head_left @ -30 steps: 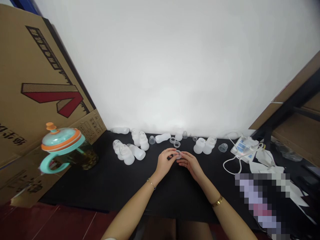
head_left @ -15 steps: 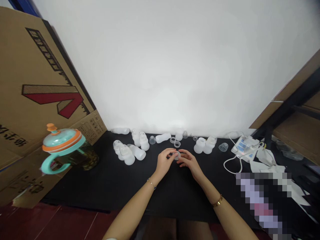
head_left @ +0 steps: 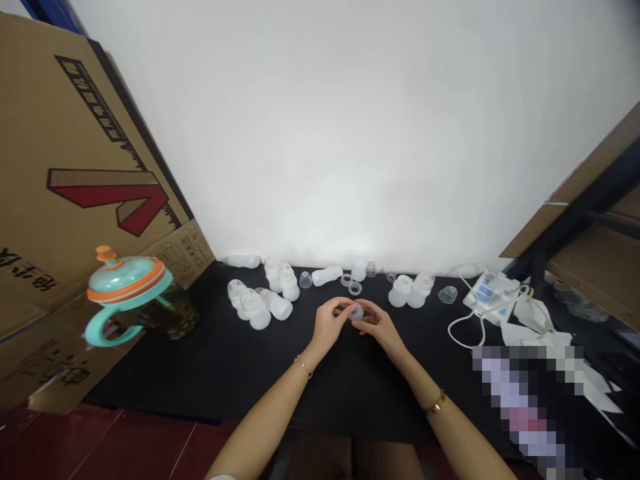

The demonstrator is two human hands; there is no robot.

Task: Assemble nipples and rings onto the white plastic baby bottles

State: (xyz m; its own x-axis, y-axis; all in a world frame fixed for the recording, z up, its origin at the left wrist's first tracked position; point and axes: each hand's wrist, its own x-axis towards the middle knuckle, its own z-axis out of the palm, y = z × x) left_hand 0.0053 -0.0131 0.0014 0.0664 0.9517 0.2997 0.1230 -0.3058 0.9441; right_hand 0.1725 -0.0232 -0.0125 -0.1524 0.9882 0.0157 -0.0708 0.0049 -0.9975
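My left hand (head_left: 328, 326) and my right hand (head_left: 379, 325) meet at the middle of the black table mat, both gripping a small clear plastic ring or collar (head_left: 356, 311) by its edges. Two more clear rings (head_left: 355, 289) lie just beyond my fingertips. Frosted white plastic baby bottles (head_left: 255, 309) stand and lie in a group to the left, and others (head_left: 400, 292) sit to the right. A small clear dome cap (head_left: 447, 295) rests further right.
A flattened cardboard carton (head_left: 85, 167) leans at the left, with a teal and orange lidded mug (head_left: 127, 283) before it. A white corded device (head_left: 490, 298) sits at the right. A white wall stands behind the mat, and a blurred patch covers the lower right.
My hands have drawn slightly closer around the clear ring, and my right fingers now curl over it. The head view has shifted a little.
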